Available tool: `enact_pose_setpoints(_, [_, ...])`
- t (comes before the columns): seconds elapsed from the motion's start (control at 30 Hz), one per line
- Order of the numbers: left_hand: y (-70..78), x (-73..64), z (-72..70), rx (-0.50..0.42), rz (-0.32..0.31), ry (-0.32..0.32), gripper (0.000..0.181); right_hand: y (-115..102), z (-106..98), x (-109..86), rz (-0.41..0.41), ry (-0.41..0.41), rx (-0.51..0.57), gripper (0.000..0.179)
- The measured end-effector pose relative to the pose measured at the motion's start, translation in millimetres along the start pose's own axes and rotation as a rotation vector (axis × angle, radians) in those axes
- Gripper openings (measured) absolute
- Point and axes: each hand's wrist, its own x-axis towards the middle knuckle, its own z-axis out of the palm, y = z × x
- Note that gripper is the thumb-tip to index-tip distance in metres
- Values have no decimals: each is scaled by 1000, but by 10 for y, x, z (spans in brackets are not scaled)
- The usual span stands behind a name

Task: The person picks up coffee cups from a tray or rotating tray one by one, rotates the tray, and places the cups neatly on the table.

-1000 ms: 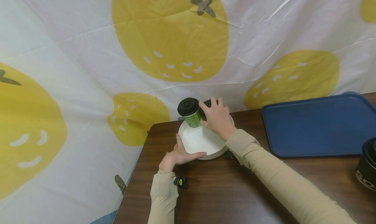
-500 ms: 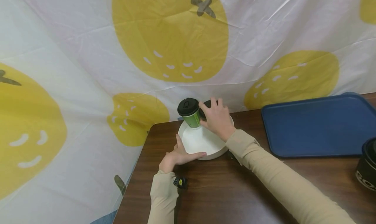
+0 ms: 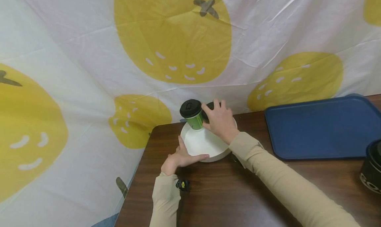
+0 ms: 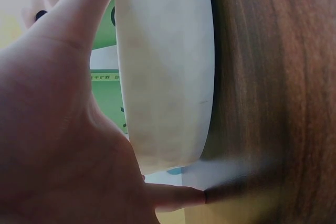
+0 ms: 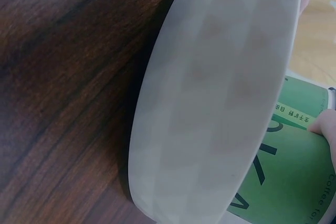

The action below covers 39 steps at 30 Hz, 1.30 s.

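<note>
A round white dish stands at the table's back corner, holding two green paper coffee cups with black lids. The left paper cup is upright near the far rim. Beside it, my right hand grips the other coffee cup from above, hiding most of it in the head view. In the right wrist view the thumb rests on its green side. My left hand touches the dish's near-left rim, thumb stretched along the front edge and fingers spread along the left side. The left wrist view shows its palm close to the dish wall.
To the right lies a flat blue tray on the brown wooden table. A black tub with white letters stands at the right edge of view. Behind the table hangs a white cloth with yellow fruit prints.
</note>
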Motion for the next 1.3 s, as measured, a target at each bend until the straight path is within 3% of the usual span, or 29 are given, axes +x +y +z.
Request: enact_pose_setpoints(1.3, [-13, 6, 0, 18, -11, -9, 144, -16, -16, -35, -2, 0, 13, 59])
